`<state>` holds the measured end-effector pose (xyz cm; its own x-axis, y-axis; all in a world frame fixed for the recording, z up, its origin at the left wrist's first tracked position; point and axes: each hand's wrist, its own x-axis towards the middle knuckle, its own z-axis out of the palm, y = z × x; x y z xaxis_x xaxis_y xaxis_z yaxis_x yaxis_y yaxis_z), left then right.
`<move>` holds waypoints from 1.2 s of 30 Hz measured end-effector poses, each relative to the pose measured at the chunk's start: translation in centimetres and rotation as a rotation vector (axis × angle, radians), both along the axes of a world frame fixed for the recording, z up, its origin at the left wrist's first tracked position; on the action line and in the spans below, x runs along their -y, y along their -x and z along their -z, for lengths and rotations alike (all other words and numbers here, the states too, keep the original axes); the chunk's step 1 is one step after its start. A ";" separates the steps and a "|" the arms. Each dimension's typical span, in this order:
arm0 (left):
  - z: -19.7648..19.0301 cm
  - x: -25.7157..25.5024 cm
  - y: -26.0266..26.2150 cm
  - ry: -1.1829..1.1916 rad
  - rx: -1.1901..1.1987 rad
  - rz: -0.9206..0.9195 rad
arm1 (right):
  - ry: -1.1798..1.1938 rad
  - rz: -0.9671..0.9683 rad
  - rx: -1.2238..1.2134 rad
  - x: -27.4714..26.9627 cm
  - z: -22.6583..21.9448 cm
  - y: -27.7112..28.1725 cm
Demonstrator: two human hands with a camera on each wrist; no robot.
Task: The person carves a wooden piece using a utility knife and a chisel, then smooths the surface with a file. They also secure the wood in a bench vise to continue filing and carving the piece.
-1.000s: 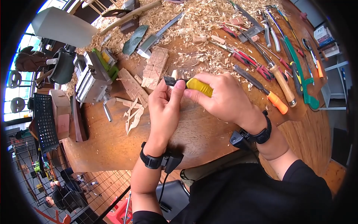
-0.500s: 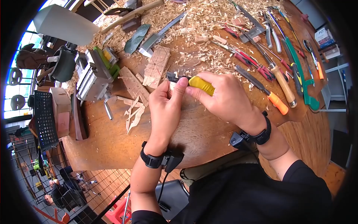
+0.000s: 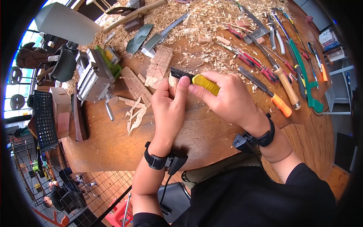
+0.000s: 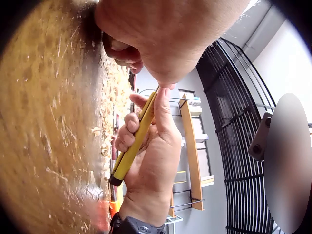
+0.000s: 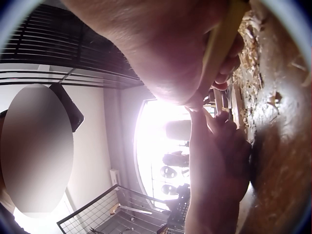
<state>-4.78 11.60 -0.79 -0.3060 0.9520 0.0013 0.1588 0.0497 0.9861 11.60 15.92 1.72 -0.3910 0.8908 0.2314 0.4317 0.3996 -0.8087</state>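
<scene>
In the head view my right hand [image 3: 234,100] grips a yellow utility knife [image 3: 206,84], its dark blade [image 3: 180,73] extended to the left. My left hand [image 3: 168,108] holds a small piece of light wood [image 3: 172,81] between its fingers, right beneath the blade. The left thumb lies against the blade near the handle. In the left wrist view the knife's yellow handle [image 4: 134,141] runs slantwise through the right fingers, and the left hand [image 4: 170,34] hides the blade and the wood. The right wrist view shows the handle [image 5: 219,48] dim and blurred.
Left of the hands stand a vise [image 3: 94,77] and marked wooden boards [image 3: 159,64]. Wood shavings [image 3: 211,22] cover the back of the table. To the right lie an orange-handled file [image 3: 261,85], a wooden-handled tool [image 3: 285,85], pliers [image 3: 278,36] and a green saw [image 3: 314,96].
The knife blade has shifted slightly up and away from the body, and more of the blade and the wood piece now shows. Both hands keep their holds.
</scene>
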 end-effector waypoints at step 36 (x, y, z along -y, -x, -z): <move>-0.8 0.3 0.2 0.127 -0.008 0.048 | -0.020 -0.015 0.037 0.1 0.3 -0.1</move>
<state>-5.02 11.32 -0.04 -0.2611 0.9581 -0.1176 0.1722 0.1661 0.9710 11.70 15.80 1.41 -0.4130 0.8802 0.2337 0.4554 0.4218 -0.7840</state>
